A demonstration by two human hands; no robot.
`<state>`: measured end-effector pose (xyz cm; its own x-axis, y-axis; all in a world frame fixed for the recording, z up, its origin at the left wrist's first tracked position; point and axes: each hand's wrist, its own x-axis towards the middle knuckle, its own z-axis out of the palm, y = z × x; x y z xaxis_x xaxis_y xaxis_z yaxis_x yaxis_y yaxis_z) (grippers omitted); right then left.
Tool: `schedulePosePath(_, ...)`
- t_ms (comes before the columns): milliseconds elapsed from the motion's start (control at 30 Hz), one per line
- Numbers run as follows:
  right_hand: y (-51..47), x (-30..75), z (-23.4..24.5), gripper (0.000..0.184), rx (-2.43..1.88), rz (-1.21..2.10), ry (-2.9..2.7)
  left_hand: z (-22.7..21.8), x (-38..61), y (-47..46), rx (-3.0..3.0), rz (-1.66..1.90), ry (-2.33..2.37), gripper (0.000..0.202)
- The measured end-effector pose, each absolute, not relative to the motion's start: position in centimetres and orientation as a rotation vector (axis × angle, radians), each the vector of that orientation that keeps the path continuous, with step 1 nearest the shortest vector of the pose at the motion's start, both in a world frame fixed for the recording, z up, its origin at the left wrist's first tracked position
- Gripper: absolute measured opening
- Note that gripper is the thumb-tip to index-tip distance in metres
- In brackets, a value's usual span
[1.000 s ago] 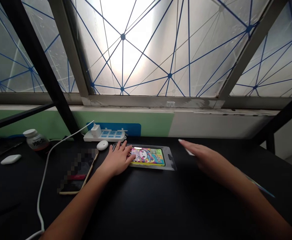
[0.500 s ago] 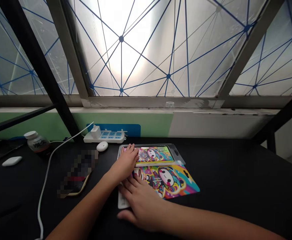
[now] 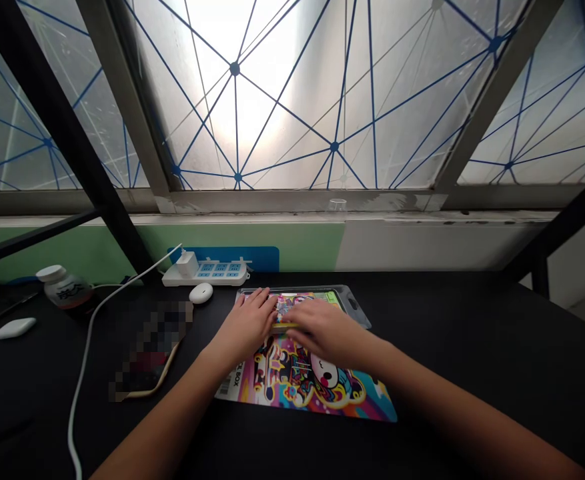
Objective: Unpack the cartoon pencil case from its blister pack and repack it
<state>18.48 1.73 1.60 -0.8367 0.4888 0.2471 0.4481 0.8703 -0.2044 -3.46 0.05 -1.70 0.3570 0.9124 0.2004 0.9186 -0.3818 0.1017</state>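
Observation:
A clear plastic blister pack [image 3: 353, 305] lies on the black table, holding a bright box [image 3: 279, 328] with cartoon print. My left hand [image 3: 253, 319] rests flat over the left part of this pack, fingers stretched out. Across the box's front edge reaches my right hand [image 3: 329, 333], its fingers extended leftward and its thumb apart from them; the fingertips cover part of the print. Nearer to me lies a colourful printed card [image 3: 292, 387] with a white cartoon character, beneath my right wrist. Its upper edge is partly hidden by my hands.
Left of the pack are a round white case [image 3: 201, 293], a blurred-out phone-like item [image 3: 157, 347] and a white cable [image 3: 89, 333]. A power strip [image 3: 207, 272] stands at the wall. Further left are a jar [image 3: 65, 287] and a white mouse-like object [image 3: 15, 328].
My right hand has moved up and away from the card onto the box. The card has shifted toward me and turned slightly, showing more of its left end. My left hand stays on the pack.

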Motion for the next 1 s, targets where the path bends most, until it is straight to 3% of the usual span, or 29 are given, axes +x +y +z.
schedulePosePath(100,4.3,20.3,0.7,0.041,-0.995,0.146,-2.676,-2.1,-3.4,0.2,-2.534,-0.372,-1.724,0.042)
schedulePosePath(367,7.7,19.3,2.6,0.058,-1.119,0.219,-2.903,-1.9,-3.2,0.1,-2.515,-0.358,-1.729,0.043)
schedulePosePath(600,9.6,16.4,4.0,0.060,-1.179,0.143,-3.086,-2.3,-3.5,0.2,-2.500,-0.389,-1.793,0.045)
schedulePosePath(767,7.8,16.4,3.4,0.058,-1.203,-0.122,-2.939,-1.9,-3.6,0.0,-2.474,-0.451,-1.785,0.050)
schedulePosePath(1000,2.6,15.8,0.6,0.040,-1.218,-0.413,-2.566,0.3,-3.8,-1.0,-2.360,-0.551,-1.612,0.053)
